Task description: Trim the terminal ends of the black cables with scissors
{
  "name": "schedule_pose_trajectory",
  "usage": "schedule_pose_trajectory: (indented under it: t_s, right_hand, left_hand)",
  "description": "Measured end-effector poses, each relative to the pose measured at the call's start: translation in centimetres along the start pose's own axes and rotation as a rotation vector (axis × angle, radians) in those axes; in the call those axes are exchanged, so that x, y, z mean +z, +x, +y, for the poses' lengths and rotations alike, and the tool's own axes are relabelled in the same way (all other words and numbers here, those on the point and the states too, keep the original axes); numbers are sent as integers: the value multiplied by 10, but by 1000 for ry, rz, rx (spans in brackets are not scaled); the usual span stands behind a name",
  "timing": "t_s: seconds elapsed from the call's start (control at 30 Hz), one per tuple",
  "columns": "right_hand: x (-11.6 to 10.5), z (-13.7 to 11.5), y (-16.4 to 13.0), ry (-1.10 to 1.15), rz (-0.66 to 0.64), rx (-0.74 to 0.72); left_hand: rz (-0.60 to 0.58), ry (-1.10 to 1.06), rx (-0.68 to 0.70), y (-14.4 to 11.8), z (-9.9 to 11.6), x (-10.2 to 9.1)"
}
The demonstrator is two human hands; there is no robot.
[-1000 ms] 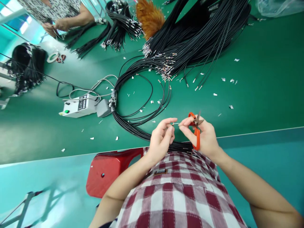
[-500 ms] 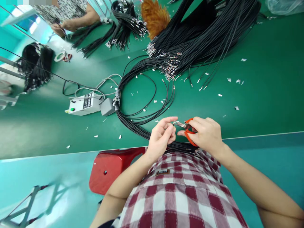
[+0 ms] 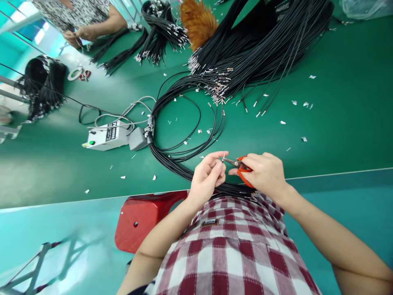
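Wire end (image 3: 223, 159) sits pinched in left hand (image 3: 206, 180) fingertips, above the table edge (image 3: 337, 173). Right hand (image 3: 265, 174) is closed on orange scissors (image 3: 241, 166), tips at the terminal. Best to keep the pinch close and cut square, clear of the black wire bundle (image 3: 181, 164).

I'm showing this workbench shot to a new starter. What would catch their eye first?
Probably the big heap of black wires with metal tips fanned across the far green table, with a looped bundle nearer. Next, close to the table edge, the right hand holds orange-handled scissors with the blades at a wire end pinched by the left hand. A ginger feather duster stands out at the top.
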State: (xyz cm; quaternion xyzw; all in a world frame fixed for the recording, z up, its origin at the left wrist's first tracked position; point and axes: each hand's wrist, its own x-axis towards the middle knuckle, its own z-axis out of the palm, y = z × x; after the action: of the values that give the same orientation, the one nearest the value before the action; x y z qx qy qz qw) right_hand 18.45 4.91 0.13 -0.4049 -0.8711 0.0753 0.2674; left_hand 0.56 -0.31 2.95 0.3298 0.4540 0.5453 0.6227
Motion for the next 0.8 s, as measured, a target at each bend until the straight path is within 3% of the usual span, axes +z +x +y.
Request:
schedule_pose_trajectory:
  t_s: [0.1, 0.2, 0.27, 0.37, 0.43, 0.5, 0.57, 0.7, 0.8]
  right_hand:
    - [-1, -2, 0, 250, -96, 142]
    - [-6, 10, 10, 815, -191, 403]
    - [-13, 27, 22, 1142, -166, 548]
    - [-22, 49, 36, 1443, -150, 714]
    - [-23, 52, 35, 1493, -208, 787]
    - [-21, 43, 27, 1326, -272, 729]
    - [-18, 30, 14, 979, -297, 582]
    - [-21, 10, -2, 220, -127, 222]
    - [-27, 5, -4, -33, 17, -14]
  left_hand:
    - [21, 9, 10, 1, -1, 1]
    - [34, -1, 24, 1, -1, 2]
    - [32, -4, 24, 1, -1, 2]
    - [15, 17, -33, 2, 0, 1]
    - [18, 42, -74, 2, 1, 1]
    - [41, 79, -79, 2, 2, 2]
    - [80, 133, -50, 1, 4, 4]
    - [133, 259, 5, -4, 9, 11]
    - [147, 291, -22, -4, 11, 14]
